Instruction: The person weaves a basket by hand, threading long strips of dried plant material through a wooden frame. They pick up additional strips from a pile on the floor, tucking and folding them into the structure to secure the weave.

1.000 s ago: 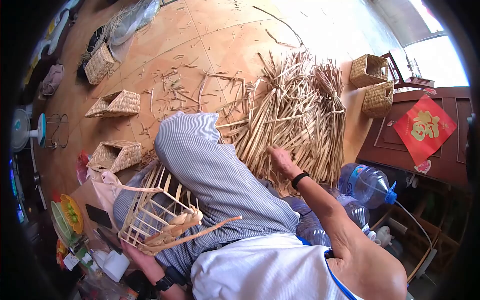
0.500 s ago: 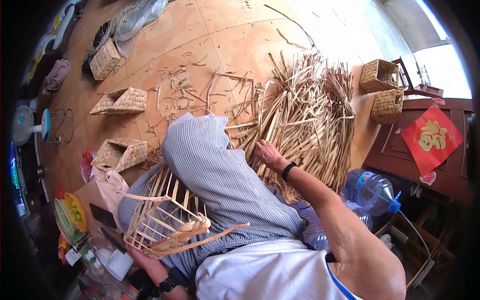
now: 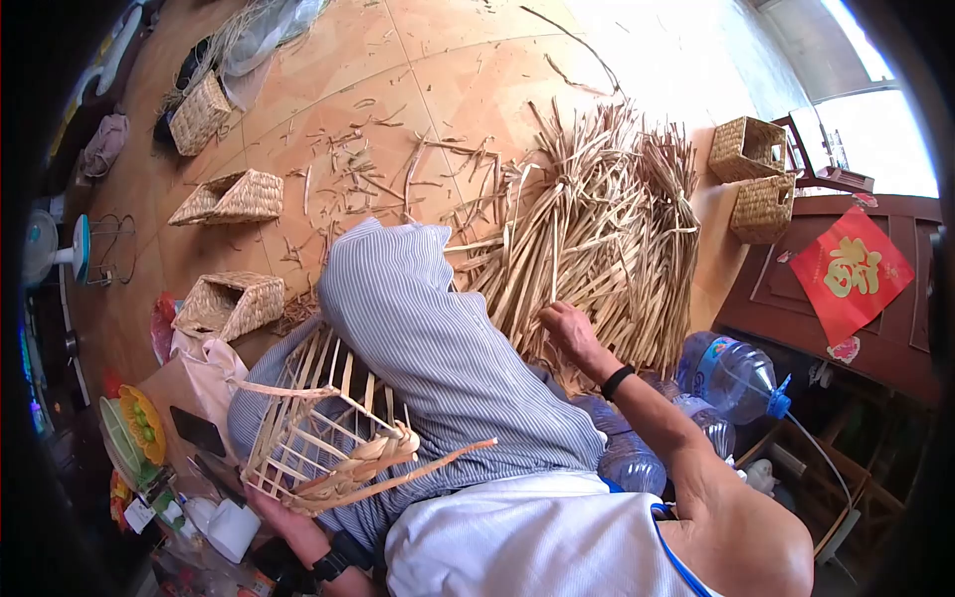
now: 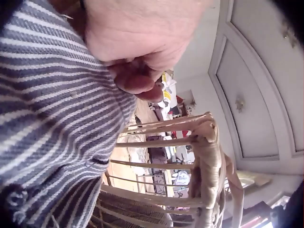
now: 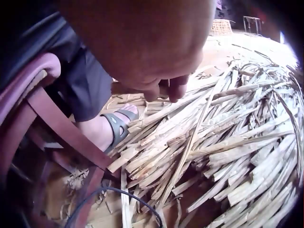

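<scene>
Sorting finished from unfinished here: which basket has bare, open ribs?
The basket against the striped trousers: gaps show between its ribs, while the other baskets are closely woven.

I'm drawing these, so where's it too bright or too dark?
Head view: glare whitens the orange tiled floor at upper right, picture corners black; right wrist view: the person's bare right hand in shadow, long pale dry plant strips brightly lit.

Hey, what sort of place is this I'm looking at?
Probably a room in a home being used for basket weaving: a heap of dried stalks covers part of the tiled floor, there's an unfinished basket frame, and a red diamond-shaped decoration is on dark wood panelling.
</scene>
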`<state>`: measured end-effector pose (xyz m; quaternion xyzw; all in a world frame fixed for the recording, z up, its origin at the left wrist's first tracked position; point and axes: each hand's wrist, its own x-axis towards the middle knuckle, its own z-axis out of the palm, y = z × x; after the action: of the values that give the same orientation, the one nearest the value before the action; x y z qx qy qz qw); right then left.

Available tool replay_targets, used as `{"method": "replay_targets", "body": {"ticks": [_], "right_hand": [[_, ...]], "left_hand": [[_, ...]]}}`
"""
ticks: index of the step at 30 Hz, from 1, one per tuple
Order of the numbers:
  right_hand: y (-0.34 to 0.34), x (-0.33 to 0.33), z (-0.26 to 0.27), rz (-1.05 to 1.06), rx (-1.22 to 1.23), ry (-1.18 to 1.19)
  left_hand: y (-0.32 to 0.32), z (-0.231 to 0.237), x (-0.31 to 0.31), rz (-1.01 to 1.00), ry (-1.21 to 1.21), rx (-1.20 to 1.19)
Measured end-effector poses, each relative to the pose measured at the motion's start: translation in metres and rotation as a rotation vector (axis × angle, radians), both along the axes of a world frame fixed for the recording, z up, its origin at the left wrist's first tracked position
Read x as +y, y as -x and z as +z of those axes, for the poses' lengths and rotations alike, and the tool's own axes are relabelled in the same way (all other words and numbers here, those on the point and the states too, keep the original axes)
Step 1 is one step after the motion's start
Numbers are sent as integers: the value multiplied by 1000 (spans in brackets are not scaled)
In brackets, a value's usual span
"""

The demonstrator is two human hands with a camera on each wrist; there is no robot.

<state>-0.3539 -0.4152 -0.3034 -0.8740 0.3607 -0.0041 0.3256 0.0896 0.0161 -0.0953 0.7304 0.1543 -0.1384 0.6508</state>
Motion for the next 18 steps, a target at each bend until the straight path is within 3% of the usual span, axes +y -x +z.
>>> {"method": "replay_targets", "body": {"ticks": [3,4,7,8,9,11,13,14,16,18], "right_hand": [[9,20,-4,-332,-96,-146],[13,29,-19,-358,-24,-211],[21,57,-47,-325,-48,-296],[21,65,-54,-291,6,-322],[19,68,-56,-314,156,-492],[34,92,-82,-239,-68,-638],[33,97,-68,-101,-18,-567],[40,105,-65,-102,-242,-561],[53,124,-60,-48,-394,-530],[84,137,-91,67,-257,-477]], "left_hand": [[0,-1,1,-22,39,-4],[-1,-2,3,-41,53,-10],[-3,-7,6,-24,60,-17],[-4,-8,7,-8,54,-17],[-7,-14,15,-30,56,-29],[-15,-26,36,-76,62,-54],[-9,-22,25,-19,59,-31],[-5,-18,19,7,53,-17],[0,-9,9,17,17,-18],[-2,-8,5,18,18,-16]]}}
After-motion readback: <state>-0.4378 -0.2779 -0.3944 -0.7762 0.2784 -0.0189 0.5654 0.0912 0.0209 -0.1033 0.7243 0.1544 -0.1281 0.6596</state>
